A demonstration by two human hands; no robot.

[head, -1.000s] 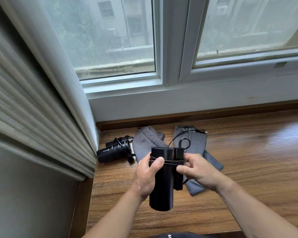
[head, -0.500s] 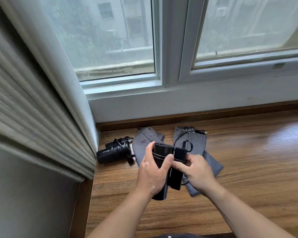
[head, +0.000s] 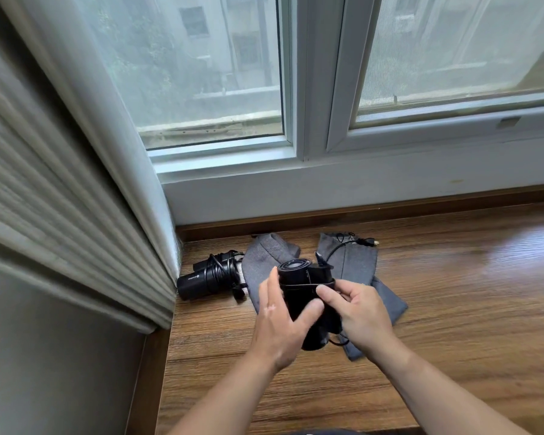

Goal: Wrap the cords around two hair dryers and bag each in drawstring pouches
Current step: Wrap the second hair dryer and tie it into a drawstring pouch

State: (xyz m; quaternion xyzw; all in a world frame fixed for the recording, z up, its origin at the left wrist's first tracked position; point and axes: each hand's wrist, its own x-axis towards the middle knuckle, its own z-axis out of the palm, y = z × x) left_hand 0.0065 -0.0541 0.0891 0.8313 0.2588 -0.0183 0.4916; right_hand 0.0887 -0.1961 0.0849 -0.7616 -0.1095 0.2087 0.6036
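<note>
A black hair dryer [head: 302, 288] is held between both hands above the wooden sill, its round end facing up and toward the window. My left hand [head: 280, 321] grips its left side. My right hand [head: 355, 312] holds its right side, thumb pressing the cord wound around the body. The loose cord end with its plug [head: 371, 242] trails back over the right grey pouch [head: 358, 262]. The left grey pouch [head: 264, 262] lies flat beside it. A second black hair dryer [head: 208, 279], cord wound around it, lies at the far left.
The wooden sill [head: 453, 293] stretches to the right. A folded pleated blind [head: 76, 215] and grey wall close off the left side. The white window frame [head: 311, 171] runs along the back.
The held dryer has tipped back so its round end faces up and away. My left hand has slid from the top down along its side, and my right thumb now presses the wound cord.
</note>
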